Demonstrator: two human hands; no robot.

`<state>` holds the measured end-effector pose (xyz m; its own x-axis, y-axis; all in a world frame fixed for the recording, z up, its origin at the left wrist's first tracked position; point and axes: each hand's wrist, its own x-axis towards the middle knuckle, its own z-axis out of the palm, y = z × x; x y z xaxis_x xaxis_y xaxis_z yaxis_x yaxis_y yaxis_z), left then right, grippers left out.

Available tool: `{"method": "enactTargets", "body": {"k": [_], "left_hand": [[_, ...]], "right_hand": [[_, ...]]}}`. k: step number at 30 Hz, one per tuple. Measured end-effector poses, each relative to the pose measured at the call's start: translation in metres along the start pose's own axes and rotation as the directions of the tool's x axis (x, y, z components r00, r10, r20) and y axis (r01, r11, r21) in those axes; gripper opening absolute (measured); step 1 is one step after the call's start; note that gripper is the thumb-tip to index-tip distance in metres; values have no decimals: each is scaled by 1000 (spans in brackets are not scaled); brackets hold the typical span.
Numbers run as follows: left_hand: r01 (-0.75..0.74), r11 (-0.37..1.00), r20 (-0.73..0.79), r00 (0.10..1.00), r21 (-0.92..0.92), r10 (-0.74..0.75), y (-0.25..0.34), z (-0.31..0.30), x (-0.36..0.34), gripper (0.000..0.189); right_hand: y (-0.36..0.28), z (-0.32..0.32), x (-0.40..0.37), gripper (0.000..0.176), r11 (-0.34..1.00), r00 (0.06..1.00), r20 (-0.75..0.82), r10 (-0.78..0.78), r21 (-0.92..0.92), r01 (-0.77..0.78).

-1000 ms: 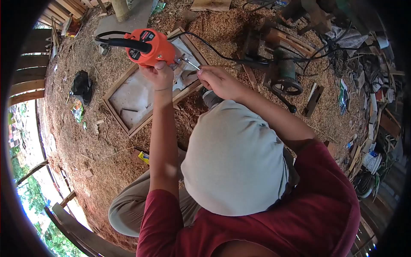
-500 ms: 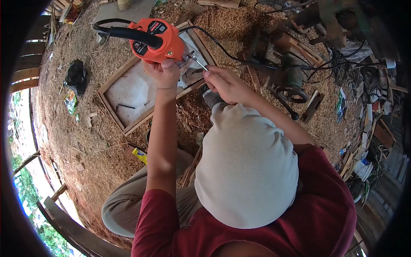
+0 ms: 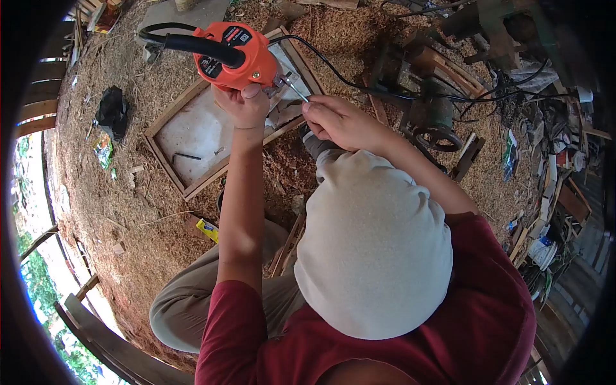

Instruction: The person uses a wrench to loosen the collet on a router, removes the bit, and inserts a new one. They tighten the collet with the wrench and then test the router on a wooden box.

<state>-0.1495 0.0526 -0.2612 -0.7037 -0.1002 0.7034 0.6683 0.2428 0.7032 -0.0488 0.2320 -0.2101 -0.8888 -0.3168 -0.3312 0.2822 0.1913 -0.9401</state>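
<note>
1. Left hand (image 3: pixel 247 108) has a chunky orange-and-black power tool (image 3: pixel 262 59), far left; gripping fingers mostly hidden.
2. Right hand (image 3: pixel 333 119): fingers pinching a thin silver metal rod (image 3: pixel 297 88), tip's kinda hard to make out.

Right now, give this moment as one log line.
left hand: holds orange power tool; right hand: holds slim metal rod at power tool's end; framed tray: L-shaped key inside

Beneath you spreads a tan floor (image 3: pixel 151 215) thickly strewn with wood shavings. On your left, a wall of brown wooden slats (image 3: pixel 42 98) gives way to bright daylight and leafy green foliage (image 3: pixel 42 285); on your right, jumbled scrap wood (image 3: pixel 573 201) lies along a dark, shadowed plank wall (image 3: pixel 581 289).
</note>
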Motion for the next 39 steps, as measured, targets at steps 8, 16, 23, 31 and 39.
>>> {"method": "enactTargets", "body": {"k": [8, 16, 23, 31, 39], "left_hand": [[0, 1000, 31, 1000, -4, 0, -1, -1, -2, 83], [98, 991, 25, 995, -94, -96, 3, -1, -5, 88], [142, 915, -69, 981, -377, -181, -5, 5, -10, 95], [177, 904, -39, 977, -388, -209, -7, 5, -14, 99], [51, 999, -71, 996, -17, -52, 1, 4, -5, 91]], "right_hand": [[-48, -18, -9, 34, 865, 933, 251, 258, 371, -338], [-9, -24, -12, 33, 992, 986, 160, 43, 107, -61], [39, 0, 5, 22, 983, 994, -65, -88, 155, 97], [54, 0, 14, 29, 980, 981, -26, -192, 47, 193], [55, 3, 16, 32, 964, 962, -57, -267, -8, 267]]}}
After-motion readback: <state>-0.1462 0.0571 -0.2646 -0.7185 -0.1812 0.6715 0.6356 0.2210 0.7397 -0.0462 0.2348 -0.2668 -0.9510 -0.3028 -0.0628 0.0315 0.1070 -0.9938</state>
